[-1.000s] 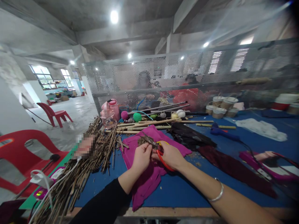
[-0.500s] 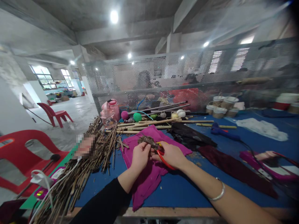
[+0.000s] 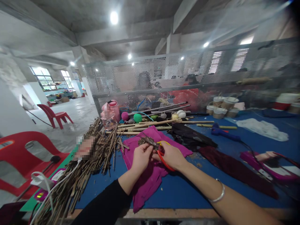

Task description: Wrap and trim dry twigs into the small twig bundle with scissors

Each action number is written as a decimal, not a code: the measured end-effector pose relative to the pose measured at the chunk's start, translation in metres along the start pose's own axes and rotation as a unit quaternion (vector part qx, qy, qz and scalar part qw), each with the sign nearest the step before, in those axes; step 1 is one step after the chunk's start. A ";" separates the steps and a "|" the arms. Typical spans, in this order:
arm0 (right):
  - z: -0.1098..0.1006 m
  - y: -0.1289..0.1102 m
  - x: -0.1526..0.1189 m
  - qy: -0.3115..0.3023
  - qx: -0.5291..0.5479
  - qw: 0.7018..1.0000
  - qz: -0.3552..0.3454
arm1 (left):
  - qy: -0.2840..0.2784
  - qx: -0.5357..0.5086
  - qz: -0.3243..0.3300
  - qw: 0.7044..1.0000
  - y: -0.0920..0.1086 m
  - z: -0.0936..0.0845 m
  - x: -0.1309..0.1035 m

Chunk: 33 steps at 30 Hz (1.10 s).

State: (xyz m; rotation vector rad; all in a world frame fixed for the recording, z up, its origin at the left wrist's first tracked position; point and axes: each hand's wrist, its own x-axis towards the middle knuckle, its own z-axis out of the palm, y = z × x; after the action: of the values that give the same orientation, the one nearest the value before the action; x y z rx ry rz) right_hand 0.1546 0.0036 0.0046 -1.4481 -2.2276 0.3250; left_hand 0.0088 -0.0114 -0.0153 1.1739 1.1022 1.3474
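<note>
Over a magenta cloth [image 3: 145, 187] on the blue table, my right hand [image 3: 172, 156] is closed round scissors [image 3: 167, 162] with red and yellow handles. The dark blades point up and to the left, apart at their tips. My left hand [image 3: 141, 156] pinches something at the near edge of a small clump of brown twigs [image 3: 142, 141], just below the blades; its fingertips hide what exactly they hold. The fingertips of both hands are close together.
A large pile of dry twigs [image 3: 93, 156] covers the left side. Behind the cloth lie long sticks [image 3: 154, 125], yarn balls [image 3: 137, 117] and a pink jug [image 3: 110, 114]. Dark cloths [image 3: 236, 168] and a blue glue gun [image 3: 225, 133] are at right; people sit beyond the mesh screen [image 3: 117, 78].
The scissor blades have opened wider and now show more clearly above the clump. Both hands stay in nearly the same place.
</note>
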 end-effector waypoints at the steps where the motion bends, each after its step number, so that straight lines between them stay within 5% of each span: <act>1: 0.000 0.000 0.000 0.008 0.000 1.000 -0.005 | 0.000 0.003 0.002 1.000 0.000 0.000 0.000; 20: -0.004 0.005 0.005 -0.050 -0.033 0.998 0.015 | 0.016 0.006 -0.020 1.000 0.002 -0.004 0.003; 33: 0.000 0.004 0.002 -0.031 0.019 0.999 -0.018 | -0.030 -0.040 -0.025 0.998 -0.002 -0.001 0.001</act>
State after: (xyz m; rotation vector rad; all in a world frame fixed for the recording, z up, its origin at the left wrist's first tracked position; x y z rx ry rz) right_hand 0.1570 0.0066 0.0035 -1.3942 -2.2812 0.4024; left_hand 0.0084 -0.0099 -0.0176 1.1140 1.0185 1.2989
